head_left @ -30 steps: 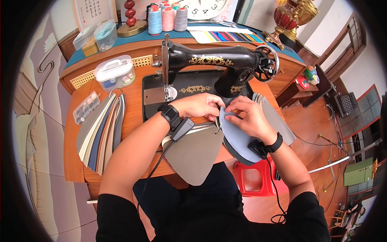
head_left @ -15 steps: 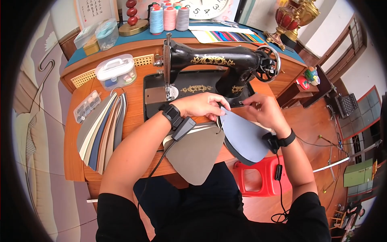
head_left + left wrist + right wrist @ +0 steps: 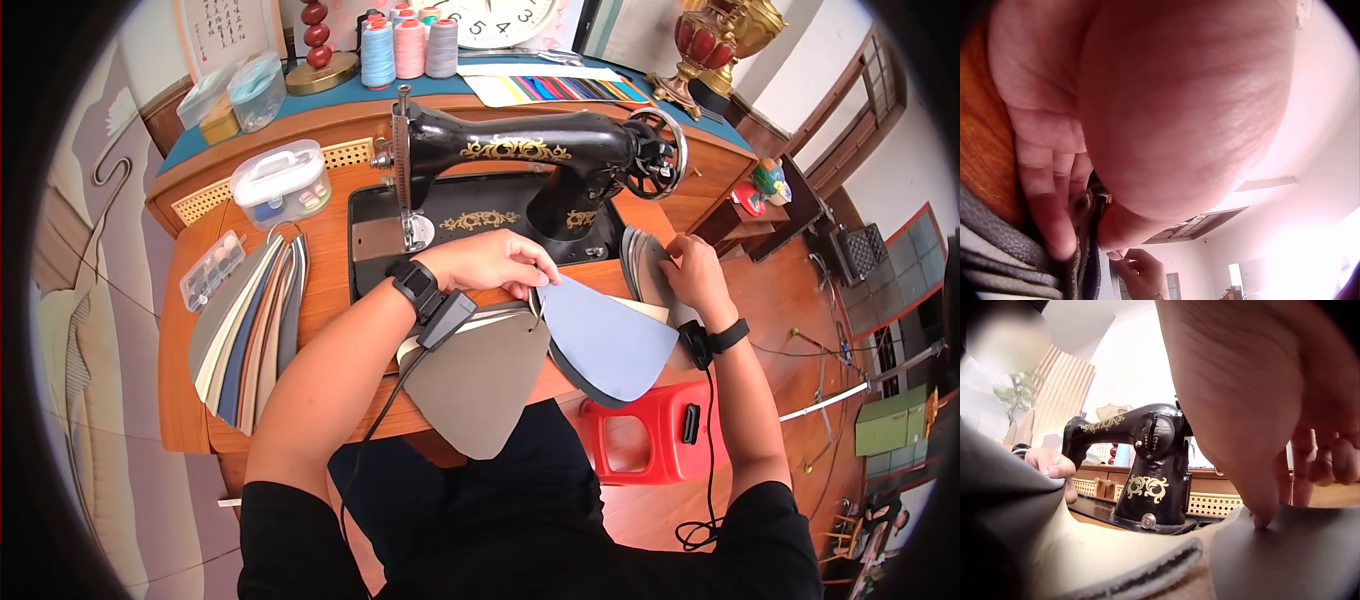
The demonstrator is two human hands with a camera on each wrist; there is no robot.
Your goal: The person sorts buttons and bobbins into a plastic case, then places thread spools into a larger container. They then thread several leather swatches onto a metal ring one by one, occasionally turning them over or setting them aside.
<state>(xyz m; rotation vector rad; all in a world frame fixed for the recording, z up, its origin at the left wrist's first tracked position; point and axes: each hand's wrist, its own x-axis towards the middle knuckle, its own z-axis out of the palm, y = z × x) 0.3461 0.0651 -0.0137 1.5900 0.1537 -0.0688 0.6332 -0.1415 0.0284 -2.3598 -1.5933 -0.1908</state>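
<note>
In the head view, my left hand pinches the narrow top of a bunch of leather swatches, by a small ring. A taupe swatch hangs below it, and a light blue swatch fans out to the right over a darker one. My right hand is at the bunch's right side, on a grey swatch. Up close in the right wrist view, the thumb presses on a grey swatch with fingers behind its edge. The left wrist view shows thumb and fingers closed round the stacked layers.
A black sewing machine stands behind the hands. Another swatch fan, a button box and a lidded clear box are at the left. Thread spools stand at the back; a red stool is below the table's right edge.
My right hand has left the blue swatch's top and moved right to the grey swatches. The blue swatch now lies uncovered. My left hand keeps its hold.
</note>
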